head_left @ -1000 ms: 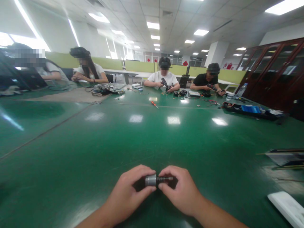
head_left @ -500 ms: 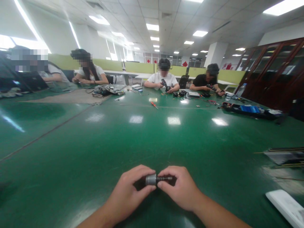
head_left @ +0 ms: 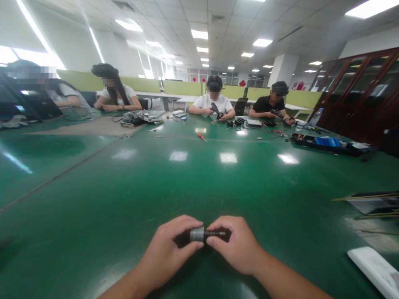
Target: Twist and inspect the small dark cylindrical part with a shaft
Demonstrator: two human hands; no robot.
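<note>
Low in the middle of the head view, just above the green table, is a small metal part: a grey cylinder with a thinner, dark, stepped shaft pointing right. My left hand is closed round the cylinder, thumb below and fingers above. My right hand pinches the shaft close to where it meets the cylinder, and the shaft's tip shows between its thumb and fingers. The part lies level. Fingers of both hands hide some of it, and its exact kind is unclear.
A white flat object lies at lower right, below dark rods. An orange screwdriver rests mid-table. Farther right sits a black tray with blue material. Several people work across the table, one holding a power drill.
The view has shifted very slightly. Both hands keep the same hold on the metal part, with no clear movement of it.
</note>
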